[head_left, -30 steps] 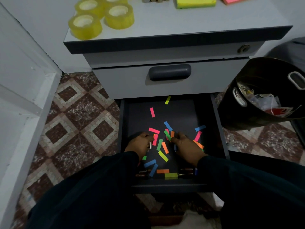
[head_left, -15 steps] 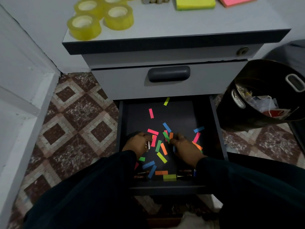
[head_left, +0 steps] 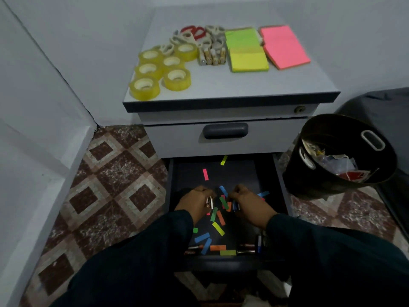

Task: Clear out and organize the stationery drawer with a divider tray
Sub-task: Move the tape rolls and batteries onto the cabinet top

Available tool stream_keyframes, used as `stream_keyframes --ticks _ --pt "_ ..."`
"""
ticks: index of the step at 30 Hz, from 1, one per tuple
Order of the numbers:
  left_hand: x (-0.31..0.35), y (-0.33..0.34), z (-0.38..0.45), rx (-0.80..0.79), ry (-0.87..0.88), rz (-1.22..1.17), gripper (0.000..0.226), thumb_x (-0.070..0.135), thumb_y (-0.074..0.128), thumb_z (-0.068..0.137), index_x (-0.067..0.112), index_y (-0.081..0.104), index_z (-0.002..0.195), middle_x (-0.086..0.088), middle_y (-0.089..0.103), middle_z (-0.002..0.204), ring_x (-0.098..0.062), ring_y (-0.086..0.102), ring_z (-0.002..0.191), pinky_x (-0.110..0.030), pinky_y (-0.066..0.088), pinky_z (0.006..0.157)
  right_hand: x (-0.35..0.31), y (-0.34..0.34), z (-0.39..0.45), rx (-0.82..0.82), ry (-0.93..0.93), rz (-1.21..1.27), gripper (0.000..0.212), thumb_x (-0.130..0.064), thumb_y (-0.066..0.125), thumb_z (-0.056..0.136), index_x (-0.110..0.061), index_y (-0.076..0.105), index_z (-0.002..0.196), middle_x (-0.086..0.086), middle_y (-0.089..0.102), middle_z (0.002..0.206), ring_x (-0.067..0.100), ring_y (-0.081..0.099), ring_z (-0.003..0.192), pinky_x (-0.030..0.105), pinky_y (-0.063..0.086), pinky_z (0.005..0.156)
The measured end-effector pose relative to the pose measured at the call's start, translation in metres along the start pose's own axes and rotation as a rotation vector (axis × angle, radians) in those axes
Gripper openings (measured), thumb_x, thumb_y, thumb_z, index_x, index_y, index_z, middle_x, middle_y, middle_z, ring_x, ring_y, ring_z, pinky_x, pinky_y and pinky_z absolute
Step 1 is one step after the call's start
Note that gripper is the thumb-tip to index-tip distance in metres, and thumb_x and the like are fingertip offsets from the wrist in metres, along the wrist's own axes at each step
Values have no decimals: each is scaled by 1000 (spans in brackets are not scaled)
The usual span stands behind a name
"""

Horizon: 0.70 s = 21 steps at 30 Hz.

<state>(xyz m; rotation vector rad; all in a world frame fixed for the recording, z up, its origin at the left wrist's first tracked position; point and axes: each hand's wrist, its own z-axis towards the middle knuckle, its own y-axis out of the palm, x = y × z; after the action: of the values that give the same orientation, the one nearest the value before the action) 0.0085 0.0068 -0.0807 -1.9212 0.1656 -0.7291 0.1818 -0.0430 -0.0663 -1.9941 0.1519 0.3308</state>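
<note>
Dark and open at lower centre of the frame, the drawer (head_left: 279, 187) holds scattered coloured paper strips (head_left: 218, 228). Both hands work inside it — the left hand (head_left: 195, 201) curls round small metallic batteries (head_left: 209, 202), the right hand (head_left: 245, 199) pinches a bluish one (head_left: 236, 206). More batteries (head_left: 245, 249) lie along the drawer's near edge.

No legible text, label, brand, number or sign found; any markings on small items too blurred.
</note>
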Motion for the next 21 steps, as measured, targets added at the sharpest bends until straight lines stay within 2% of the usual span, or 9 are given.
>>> stream_keyframes --ticks 4,13,17,21 --pt "16 -32 -13 33 33 14 49 9 65 84 19 54 130 -6 48 130 -23 55 109 -27 43 94 -12 -32 -14 96 -29 -51 41 -14 57 89 -20 49 129 8 37 126 26 52 113 28 43 91" --pt "46 -108 -42 209 99 86 50 12 64 85 20 50 132 -2 44 136 -18 47 121 -25 38 101 -51 -119 -48 234 -125 -158 46 -13 58 90 -17 45 134 8 36 133 24 49 117 29 43 98" --pt "58 -141 -49 287 136 102 50 13 64 85 21 51 132 -2 46 135 -18 47 121 -25 39 100 -66 -150 -59 266 -158 -159 41 -14 59 89 -19 48 129 7 36 131 25 51 111 26 42 89" --pt "67 -174 -50 360 166 135 47 14 63 85 19 53 130 -3 49 130 -20 50 117 -28 41 97 -74 -179 -62 305 -183 -161 45 -16 63 86 -18 49 129 8 39 125 25 53 108 28 43 88"
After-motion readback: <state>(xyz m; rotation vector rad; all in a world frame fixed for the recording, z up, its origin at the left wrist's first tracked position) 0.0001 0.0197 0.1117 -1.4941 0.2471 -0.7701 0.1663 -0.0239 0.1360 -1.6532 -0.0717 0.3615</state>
